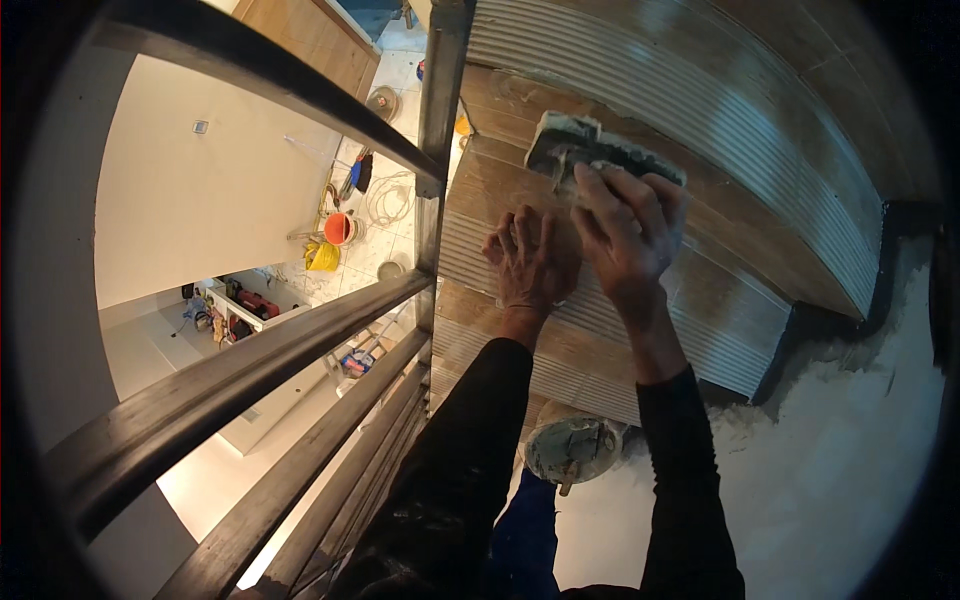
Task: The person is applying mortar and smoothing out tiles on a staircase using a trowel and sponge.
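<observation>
Wood-look stair tiles point(510, 185) with ribbed edges rise in front of me. My right hand point(632, 225) is closed on a grout float point(640, 160), a long block smeared with dark and pale paste, which lies against the tile close to the riser. The underside of the float is hidden. My left hand point(533, 258) rests palm down on the step below, fingers apart, with nothing in it. Lower down, near my legs, stands a tub of grey paste point(572, 447) with a short handle poking out of it.
Metal railing bars point(250, 380) and an upright post point(432, 200) run along my left. Far below lie a red-orange bucket point(341, 229), a yellow bag point(321, 256), a coiled hose point(390, 203) and a broom point(358, 172). A paste-smeared wall point(840, 420) borders the right.
</observation>
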`<state>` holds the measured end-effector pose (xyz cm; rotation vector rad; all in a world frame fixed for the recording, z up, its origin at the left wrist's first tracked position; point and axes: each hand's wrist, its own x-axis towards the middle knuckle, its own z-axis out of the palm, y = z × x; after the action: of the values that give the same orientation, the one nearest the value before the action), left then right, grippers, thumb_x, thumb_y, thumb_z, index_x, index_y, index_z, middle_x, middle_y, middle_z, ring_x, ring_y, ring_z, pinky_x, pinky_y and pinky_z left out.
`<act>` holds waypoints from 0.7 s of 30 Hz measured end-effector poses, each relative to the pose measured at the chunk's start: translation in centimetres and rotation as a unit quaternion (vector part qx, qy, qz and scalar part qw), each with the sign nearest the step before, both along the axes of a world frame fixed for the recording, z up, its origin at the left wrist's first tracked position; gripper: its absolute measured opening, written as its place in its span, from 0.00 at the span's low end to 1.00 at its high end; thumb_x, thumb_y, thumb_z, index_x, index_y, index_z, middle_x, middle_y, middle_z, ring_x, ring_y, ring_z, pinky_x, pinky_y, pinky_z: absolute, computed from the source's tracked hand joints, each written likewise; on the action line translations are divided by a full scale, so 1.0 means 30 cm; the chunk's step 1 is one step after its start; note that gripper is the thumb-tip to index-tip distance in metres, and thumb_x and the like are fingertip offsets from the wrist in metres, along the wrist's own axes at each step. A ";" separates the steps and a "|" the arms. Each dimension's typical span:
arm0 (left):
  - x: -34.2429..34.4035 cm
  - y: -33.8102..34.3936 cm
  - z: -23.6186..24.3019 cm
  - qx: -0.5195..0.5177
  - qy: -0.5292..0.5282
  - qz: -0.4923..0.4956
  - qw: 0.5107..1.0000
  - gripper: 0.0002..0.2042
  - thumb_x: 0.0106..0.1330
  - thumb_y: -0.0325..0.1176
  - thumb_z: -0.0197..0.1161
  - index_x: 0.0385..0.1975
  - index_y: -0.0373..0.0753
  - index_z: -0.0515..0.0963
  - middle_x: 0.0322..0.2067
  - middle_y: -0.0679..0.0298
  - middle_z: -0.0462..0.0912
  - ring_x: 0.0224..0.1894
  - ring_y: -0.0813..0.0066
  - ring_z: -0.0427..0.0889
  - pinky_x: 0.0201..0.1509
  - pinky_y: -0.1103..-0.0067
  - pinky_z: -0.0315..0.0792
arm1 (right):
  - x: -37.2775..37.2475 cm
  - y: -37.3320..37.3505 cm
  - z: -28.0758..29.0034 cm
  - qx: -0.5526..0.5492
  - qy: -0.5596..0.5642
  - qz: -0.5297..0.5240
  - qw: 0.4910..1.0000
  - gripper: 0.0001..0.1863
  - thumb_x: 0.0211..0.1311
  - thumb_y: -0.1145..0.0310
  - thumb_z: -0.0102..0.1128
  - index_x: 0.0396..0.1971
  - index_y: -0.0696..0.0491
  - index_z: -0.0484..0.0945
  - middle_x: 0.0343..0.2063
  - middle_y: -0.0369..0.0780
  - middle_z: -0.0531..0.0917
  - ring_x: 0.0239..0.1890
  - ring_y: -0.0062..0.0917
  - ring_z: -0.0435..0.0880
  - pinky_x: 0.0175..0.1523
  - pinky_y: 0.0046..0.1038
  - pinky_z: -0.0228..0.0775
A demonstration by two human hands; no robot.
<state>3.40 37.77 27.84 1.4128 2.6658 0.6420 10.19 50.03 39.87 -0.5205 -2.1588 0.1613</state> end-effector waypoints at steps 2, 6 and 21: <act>-0.007 0.006 0.024 -0.007 0.002 0.003 1.000 0.33 0.59 0.50 0.71 0.65 0.46 0.75 0.64 0.53 0.72 0.70 0.45 0.66 0.68 0.49 0.58 | -0.013 0.078 -0.018 0.014 -0.016 -0.022 1.000 0.33 0.42 0.75 0.83 0.55 0.42 0.90 0.47 0.33 0.87 0.47 0.32 0.80 0.52 0.36 0.77; -0.001 0.002 -0.003 0.042 0.031 -0.015 0.999 0.33 0.57 0.49 0.72 0.65 0.47 0.76 0.64 0.52 0.74 0.67 0.43 0.70 0.69 0.48 0.61 | 0.029 0.096 -0.138 -0.010 -0.060 -0.027 0.998 0.33 0.42 0.74 0.83 0.54 0.41 0.90 0.48 0.34 0.87 0.48 0.37 0.82 0.54 0.40 0.78; 0.019 -0.013 -0.045 0.038 0.020 -0.001 0.999 0.31 0.59 0.51 0.70 0.62 0.47 0.78 0.67 0.53 0.71 0.71 0.45 0.65 0.70 0.49 0.58 | -0.162 -0.036 -0.077 -0.160 0.099 -0.021 0.982 0.26 0.53 0.70 0.82 0.53 0.56 0.84 0.46 0.45 0.89 0.47 0.44 0.87 0.55 0.44 0.78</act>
<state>3.96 37.38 26.50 1.4625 2.6969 0.7311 5.32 48.95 37.56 -0.7021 -1.9336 0.5210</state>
